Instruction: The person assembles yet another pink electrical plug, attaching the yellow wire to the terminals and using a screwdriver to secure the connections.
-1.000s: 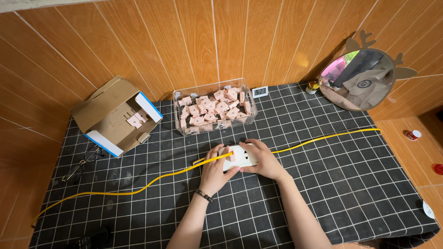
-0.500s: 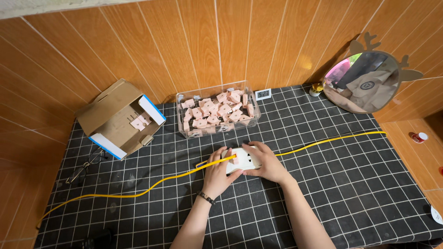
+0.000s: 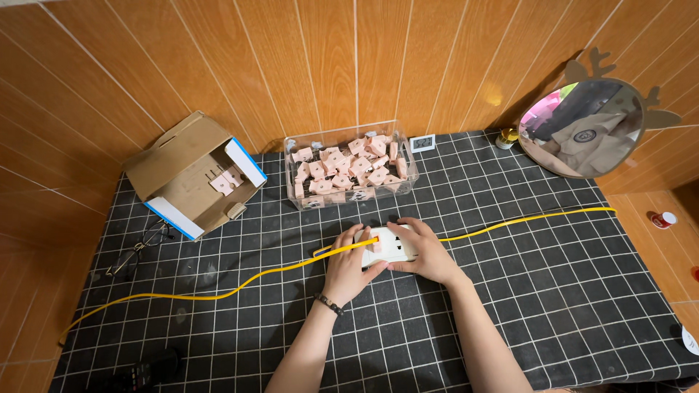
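Both hands are closing their grip around a white socket block [image 3: 389, 246] at the centre of the frame: the right hand [image 3: 426, 251] is cupping its right end, seemingly to steady it on the table [image 3: 553, 291], while the left hand [image 3: 348, 266] is pinching a small pink piece [image 3: 376, 244] against its face. A yellow cable [image 3: 218, 292] is running across the table past the block, and a clear box of pink pieces [image 3: 349, 171] and an open cardboard box [image 3: 193, 175] are sitting in the upper left, within reach.

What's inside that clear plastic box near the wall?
The clear plastic box holds a loose heap of small pink pieces, piled unevenly. Whatever lies beneath the top layer is covered, so their number cannot be told.
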